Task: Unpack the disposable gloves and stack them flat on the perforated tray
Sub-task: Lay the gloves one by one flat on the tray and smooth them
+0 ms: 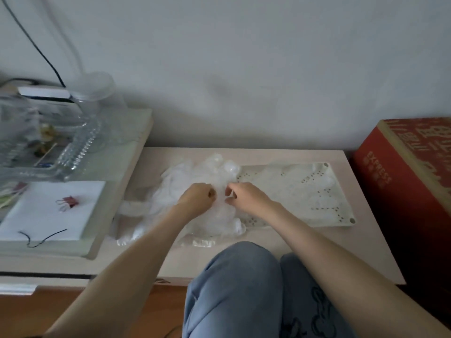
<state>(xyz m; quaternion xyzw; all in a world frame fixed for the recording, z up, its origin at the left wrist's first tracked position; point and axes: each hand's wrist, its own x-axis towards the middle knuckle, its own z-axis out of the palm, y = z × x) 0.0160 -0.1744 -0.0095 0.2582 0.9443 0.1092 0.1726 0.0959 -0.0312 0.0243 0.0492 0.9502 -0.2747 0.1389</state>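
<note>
A crumpled heap of clear disposable gloves (185,215) lies on the low beige table (361,252), spilling over the left end of the cream perforated tray (317,191). My left hand (197,198) has its fingers curled and pinches glove film at the middle of the heap. My right hand (244,197) pinches the same film a few centimetres to the right, over the tray's left edge. A thin clear glove layer also seems to lie flat across the tray.
A red cardboard box (412,181) stands at the table's right end. To the left, a raised shelf holds a clear glass dish (48,147), a jar (95,93), white paper with a binder clip (68,202) and a black cord. My knees (244,289) press against the table's front edge.
</note>
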